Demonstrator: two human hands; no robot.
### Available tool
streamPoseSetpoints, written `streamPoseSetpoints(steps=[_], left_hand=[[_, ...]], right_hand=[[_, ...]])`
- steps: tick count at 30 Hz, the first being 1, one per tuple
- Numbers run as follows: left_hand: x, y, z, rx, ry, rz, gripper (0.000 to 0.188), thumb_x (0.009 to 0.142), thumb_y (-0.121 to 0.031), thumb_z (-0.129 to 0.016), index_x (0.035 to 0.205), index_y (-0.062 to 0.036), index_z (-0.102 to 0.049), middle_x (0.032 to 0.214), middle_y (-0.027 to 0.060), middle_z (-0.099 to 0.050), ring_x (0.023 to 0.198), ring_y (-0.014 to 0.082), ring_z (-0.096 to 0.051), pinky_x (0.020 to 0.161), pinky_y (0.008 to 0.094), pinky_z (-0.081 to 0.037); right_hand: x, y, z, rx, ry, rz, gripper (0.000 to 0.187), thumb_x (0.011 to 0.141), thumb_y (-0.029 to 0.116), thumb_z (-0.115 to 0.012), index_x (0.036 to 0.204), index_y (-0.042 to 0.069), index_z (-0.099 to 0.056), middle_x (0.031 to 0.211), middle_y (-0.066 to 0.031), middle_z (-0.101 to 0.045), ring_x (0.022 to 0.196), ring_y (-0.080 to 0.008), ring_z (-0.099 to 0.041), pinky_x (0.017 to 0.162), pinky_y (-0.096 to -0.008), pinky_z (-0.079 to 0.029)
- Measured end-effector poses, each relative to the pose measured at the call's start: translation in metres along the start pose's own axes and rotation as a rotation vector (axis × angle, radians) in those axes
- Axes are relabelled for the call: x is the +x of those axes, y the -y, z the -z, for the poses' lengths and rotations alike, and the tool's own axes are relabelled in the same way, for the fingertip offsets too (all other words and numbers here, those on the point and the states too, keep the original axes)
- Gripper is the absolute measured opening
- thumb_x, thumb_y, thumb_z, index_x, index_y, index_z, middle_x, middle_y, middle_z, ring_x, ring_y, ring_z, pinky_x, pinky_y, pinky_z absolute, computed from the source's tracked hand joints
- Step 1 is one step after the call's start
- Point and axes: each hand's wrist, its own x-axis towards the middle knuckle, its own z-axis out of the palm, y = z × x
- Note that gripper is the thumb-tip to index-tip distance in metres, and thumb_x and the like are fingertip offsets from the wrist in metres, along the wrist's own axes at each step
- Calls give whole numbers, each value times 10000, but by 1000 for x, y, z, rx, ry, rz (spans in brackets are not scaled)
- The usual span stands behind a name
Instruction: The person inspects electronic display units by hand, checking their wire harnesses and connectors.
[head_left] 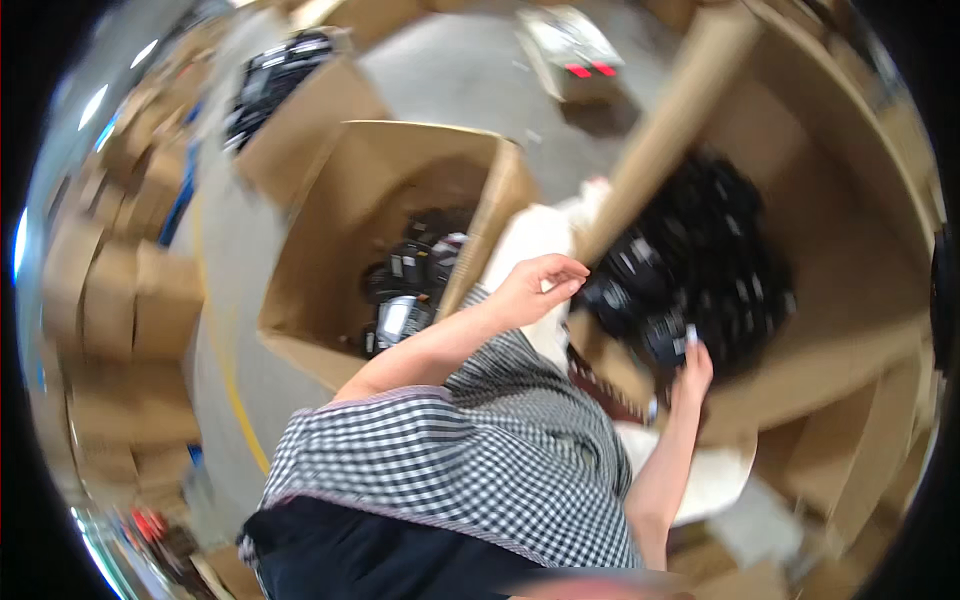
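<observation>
My left hand [545, 287] is held above my lap at the near left edge of a large cardboard box. Its fingers are loosely bent with a gap to the thumb, and nothing shows in it. My right hand [697, 368] reaches in at the near side of that box. Its fingers are at a pile of shiny black items [720, 255], next to a black piece with a pale label [665, 335]. A small white spot shows at its fingertips. Blur hides whether this hand grips anything, and the items' exact kind.
The large box [850, 300] rises on my right, its wall edge [670, 125] slanting up. A smaller cardboard box [300, 300] with black items [410, 270] stands left. Farther off are another box [310, 120] and a whitish carton [570, 50]. Stacked cartons [110, 300] line the far left.
</observation>
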Motion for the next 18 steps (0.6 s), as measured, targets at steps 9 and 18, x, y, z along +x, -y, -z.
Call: streamPoseSetpoints(steps=[9, 18], left_hand=[[-8, 44, -117, -1075, 129, 547, 445, 995, -351, -439, 1342, -77, -390, 1334, 137, -489, 1195, 291, -482, 1022, 439, -379], [-16, 72, -127, -250, 360, 369, 253, 992, -194, -498, 1180, -44, -576, 910, -8, -582, 872, 80, -535, 830, 230, -437]], right_hand=[[-98, -3, 43, 367, 321, -30, 155, 903, 95, -623, 1041, 27, -636, 969, 0, -649, 881, -91, -582, 814, -248, -476], [-46, -27, 41, -660, -68, 285, 214, 925, 180, -561, 969, -13, -642, 1027, -113, -662, 935, -201, -622, 832, -301, -475]])
